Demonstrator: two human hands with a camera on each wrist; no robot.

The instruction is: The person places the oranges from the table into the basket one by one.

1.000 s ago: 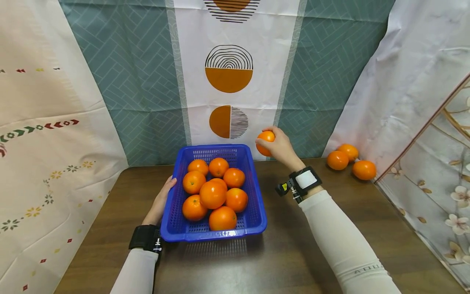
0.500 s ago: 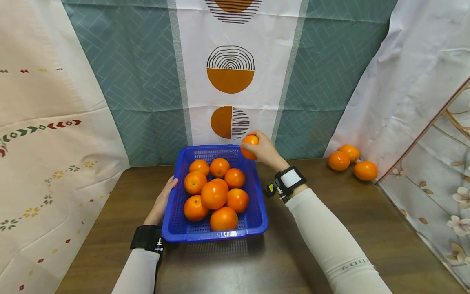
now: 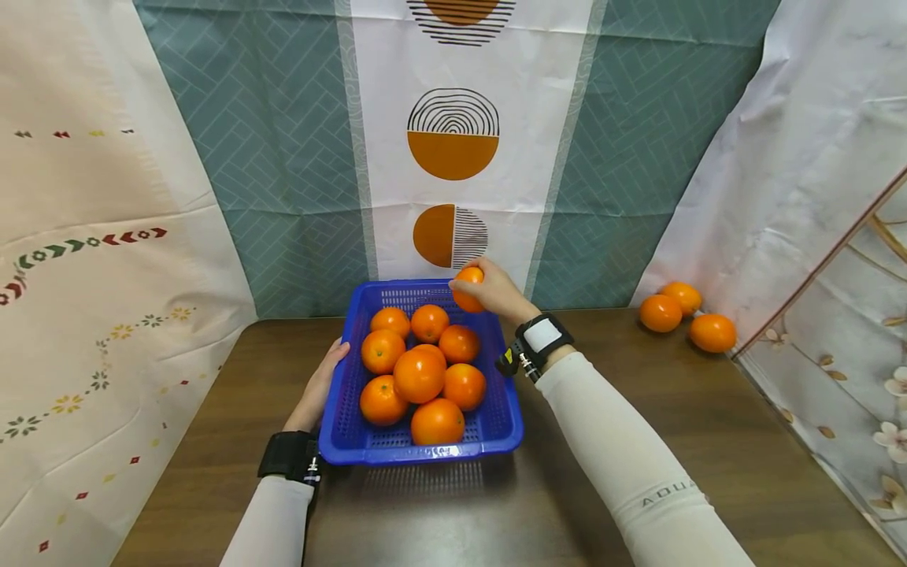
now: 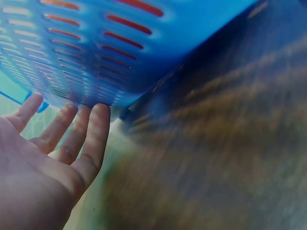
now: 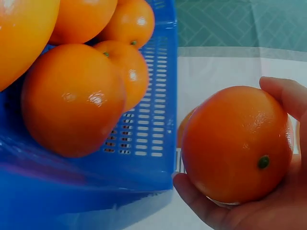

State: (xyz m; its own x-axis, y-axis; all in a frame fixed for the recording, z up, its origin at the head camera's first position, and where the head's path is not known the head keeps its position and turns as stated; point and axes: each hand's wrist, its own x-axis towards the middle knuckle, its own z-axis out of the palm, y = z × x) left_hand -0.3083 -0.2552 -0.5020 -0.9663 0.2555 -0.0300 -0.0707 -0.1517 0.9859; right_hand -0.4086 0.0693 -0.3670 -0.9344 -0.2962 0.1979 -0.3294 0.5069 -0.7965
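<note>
A blue plastic basket [image 3: 421, 455] with slotted walls holds several oranges [image 3: 420, 374], one of them stacked on top of the others. My right hand [image 3: 501, 295] grips another orange [image 3: 468, 293] over the basket's far right corner. In the right wrist view, thumb and fingers wrap that orange [image 5: 235, 143], whose green stem spot shows, at the level of the basket rim. My left hand [image 3: 319, 386] lies along the basket's left side. The left wrist view shows its extended fingers [image 4: 98, 127] with their tips touching the slotted outer wall.
Three more oranges [image 3: 660, 313] lie in a group at the table's back right corner, by the marbled cloth. The brown wooden table [image 3: 397, 524] ends at a patterned cloth [image 3: 305, 181] hanging behind the basket. Another cloth [image 3: 92, 315] borders the left side.
My right hand has carried its orange leftward, from beside the basket to over its far right corner. The left hand stays at the basket's side. The whole head view shifts slightly.
</note>
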